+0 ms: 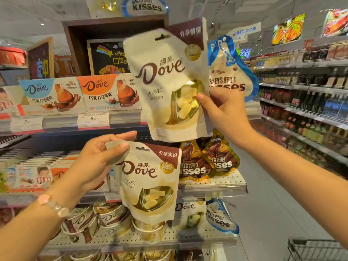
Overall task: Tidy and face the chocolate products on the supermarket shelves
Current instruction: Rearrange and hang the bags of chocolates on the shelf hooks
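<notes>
My right hand (225, 110) grips a cream Dove pouch (165, 83) by its right edge, holding it tilted in front of the top shelf. Behind it another Dove pouch with a brown corner (190, 32) shows. My left hand (99, 161) pinches the top left corner of a second cream Dove pouch (148, 181), which hangs upright before the middle shelf. A blue and white Hershey's Kisses bag (231, 72) sits just behind my right hand.
Dove boxes (54, 95) line the top shelf at left above price tags (93, 119). Brown and gold Kisses bags (207, 162) stand on the middle shelf. Dove tubs (109, 215) fill the lower shelf. An aisle with drink shelves (310, 102) and a cart (318, 249) lies to the right.
</notes>
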Action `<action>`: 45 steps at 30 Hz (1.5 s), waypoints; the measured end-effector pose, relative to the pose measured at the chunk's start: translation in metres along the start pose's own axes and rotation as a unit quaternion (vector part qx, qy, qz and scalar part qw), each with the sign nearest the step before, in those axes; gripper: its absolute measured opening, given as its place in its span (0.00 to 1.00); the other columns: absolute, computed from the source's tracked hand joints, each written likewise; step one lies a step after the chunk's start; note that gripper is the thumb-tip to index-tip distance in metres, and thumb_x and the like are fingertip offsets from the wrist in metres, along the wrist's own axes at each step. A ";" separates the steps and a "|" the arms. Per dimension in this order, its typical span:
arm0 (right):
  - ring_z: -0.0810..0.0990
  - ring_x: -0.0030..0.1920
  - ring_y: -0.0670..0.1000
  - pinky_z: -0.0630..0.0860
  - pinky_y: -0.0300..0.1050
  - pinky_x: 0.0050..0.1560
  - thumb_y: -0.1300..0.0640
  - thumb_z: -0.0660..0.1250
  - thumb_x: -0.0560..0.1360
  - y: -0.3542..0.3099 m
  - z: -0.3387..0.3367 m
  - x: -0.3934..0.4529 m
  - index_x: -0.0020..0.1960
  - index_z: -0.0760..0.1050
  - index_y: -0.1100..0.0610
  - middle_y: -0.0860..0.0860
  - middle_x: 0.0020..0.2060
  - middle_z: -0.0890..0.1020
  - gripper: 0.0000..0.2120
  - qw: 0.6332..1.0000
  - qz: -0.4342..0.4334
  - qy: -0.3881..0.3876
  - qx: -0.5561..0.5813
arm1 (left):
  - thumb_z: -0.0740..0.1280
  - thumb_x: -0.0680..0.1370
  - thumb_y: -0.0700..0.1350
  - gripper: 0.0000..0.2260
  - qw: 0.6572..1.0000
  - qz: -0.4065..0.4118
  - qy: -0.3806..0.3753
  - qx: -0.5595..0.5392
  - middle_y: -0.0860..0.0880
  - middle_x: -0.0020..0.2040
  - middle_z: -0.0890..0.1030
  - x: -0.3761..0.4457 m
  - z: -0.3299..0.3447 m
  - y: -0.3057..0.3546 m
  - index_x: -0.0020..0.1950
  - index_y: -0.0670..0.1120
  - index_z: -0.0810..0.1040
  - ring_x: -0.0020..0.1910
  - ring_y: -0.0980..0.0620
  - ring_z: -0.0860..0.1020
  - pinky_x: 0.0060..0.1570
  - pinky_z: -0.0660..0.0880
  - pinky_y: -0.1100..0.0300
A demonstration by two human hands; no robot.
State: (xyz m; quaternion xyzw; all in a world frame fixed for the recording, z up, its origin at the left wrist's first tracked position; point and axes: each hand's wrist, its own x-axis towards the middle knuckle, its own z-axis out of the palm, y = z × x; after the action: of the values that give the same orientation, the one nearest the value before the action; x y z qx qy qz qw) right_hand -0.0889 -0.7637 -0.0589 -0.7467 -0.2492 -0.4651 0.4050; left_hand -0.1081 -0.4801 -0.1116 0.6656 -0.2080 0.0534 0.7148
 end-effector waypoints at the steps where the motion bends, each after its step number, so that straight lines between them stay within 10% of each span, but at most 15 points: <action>1: 0.66 0.28 0.49 0.62 0.44 0.31 0.56 0.64 0.75 0.000 0.000 -0.008 0.31 0.72 0.66 0.60 0.25 0.72 0.18 1.000 0.001 -0.013 -0.002 | 0.81 0.51 0.56 0.21 1.000 -0.001 -0.009 -0.004 0.48 0.58 0.81 -0.001 0.000 -0.001 0.36 0.46 0.82 0.57 0.49 0.79 0.45 0.78 0.61; 7: 0.70 0.27 0.46 0.66 0.37 0.30 0.56 0.65 0.74 -0.003 0.003 -0.053 0.30 0.75 0.57 0.50 0.24 0.74 0.15 0.995 0.033 -0.094 0.006 | 0.81 0.51 0.56 0.19 1.000 -0.008 -0.022 -0.021 0.52 0.59 0.80 -0.005 0.000 -0.006 0.36 0.48 0.83 0.59 0.56 0.77 0.49 0.76 0.59; 19: 0.76 0.29 0.55 0.71 0.43 0.32 0.43 0.64 0.72 -0.014 0.008 -0.148 0.34 0.77 0.67 0.58 0.27 0.78 0.25 0.954 0.181 -0.221 0.094 | 0.82 0.49 0.55 0.27 0.995 -0.083 -0.031 -0.055 0.41 0.39 0.84 -0.034 0.010 -0.052 0.39 0.41 0.81 0.38 0.48 0.83 0.38 0.80 0.60; 25: 0.76 0.29 0.38 0.71 0.29 0.33 0.64 0.69 0.72 -0.004 -0.004 -0.186 0.42 0.79 0.56 0.42 0.27 0.80 0.04 0.879 0.343 -0.287 0.163 | 0.82 0.48 0.54 0.27 0.992 -0.106 -0.013 -0.068 0.40 0.38 0.83 -0.054 0.022 -0.084 0.38 0.40 0.81 0.38 0.47 0.82 0.38 0.80 0.59; 33: 0.81 0.50 0.51 0.79 0.52 0.53 0.57 0.71 0.71 0.121 -0.003 -0.250 0.46 0.80 0.52 0.53 0.48 0.83 0.04 0.808 0.489 -0.320 -0.065 | 0.81 0.47 0.57 0.27 0.996 -0.087 0.020 -0.022 0.41 0.41 0.84 -0.042 0.036 -0.092 0.38 0.42 0.82 0.41 0.46 0.83 0.39 0.80 0.60; 36: 0.81 0.48 0.54 0.79 0.53 0.49 0.56 0.70 0.72 0.156 0.009 -0.264 0.42 0.80 0.54 0.54 0.45 0.83 0.02 0.793 0.530 -0.268 -0.137 | 0.81 0.45 0.59 0.26 0.995 -0.090 0.050 -0.002 0.44 0.38 0.84 -0.034 0.041 -0.101 0.35 0.45 0.83 0.39 0.46 0.82 0.40 0.81 0.57; 42: 0.80 0.50 0.56 0.78 0.49 0.47 0.40 0.75 0.63 0.217 0.033 -0.288 0.56 0.77 0.55 0.54 0.49 0.82 0.27 0.759 0.580 -0.223 -0.193 | 0.81 0.43 0.60 0.26 0.991 -0.114 0.065 0.006 0.46 0.35 0.84 -0.024 0.055 -0.112 0.33 0.47 0.82 0.34 0.48 0.82 0.29 0.78 0.58; 45: 0.79 0.54 0.56 0.75 0.46 0.50 0.44 0.72 0.69 0.231 0.045 -0.290 0.58 0.77 0.51 0.52 0.54 0.81 0.20 0.741 0.589 -0.240 -0.213 | 0.80 0.43 0.60 0.25 0.992 -0.093 0.082 0.005 0.47 0.32 0.83 -0.016 0.063 -0.117 0.31 0.46 0.82 0.32 0.50 0.82 0.29 0.76 0.62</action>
State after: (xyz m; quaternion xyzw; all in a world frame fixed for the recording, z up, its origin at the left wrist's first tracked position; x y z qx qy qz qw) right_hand -0.0227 -0.8516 -0.4160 -0.8984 0.2574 0.0197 0.3553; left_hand -0.0959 -0.5514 -0.2250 0.6792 -0.0851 0.0422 0.7278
